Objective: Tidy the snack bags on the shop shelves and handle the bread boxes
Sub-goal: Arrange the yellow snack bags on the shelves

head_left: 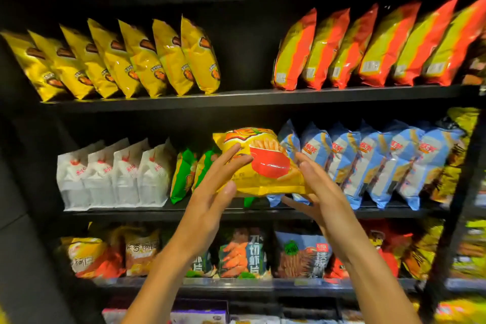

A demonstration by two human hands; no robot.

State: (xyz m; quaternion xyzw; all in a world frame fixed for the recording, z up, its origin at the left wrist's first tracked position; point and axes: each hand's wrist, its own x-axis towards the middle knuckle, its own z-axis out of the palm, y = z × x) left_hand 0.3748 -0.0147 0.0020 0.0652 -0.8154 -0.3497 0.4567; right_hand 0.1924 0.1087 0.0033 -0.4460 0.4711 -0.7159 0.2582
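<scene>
1. Two forearms were in view, both bare, with no sleeve showing up to the picture's lower edge.
2. The left hand (210, 192) wore no glove, ring or watch.
3. The right hand (319, 192) was likewise bare, its wrist unadorned.

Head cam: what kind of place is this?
Most likely a shop's snack aisle. Black shelves carry rows of identical packets, such as the yellow bags and blue bags, and both hands hold a yellow fries bag at the middle shelf.
</scene>
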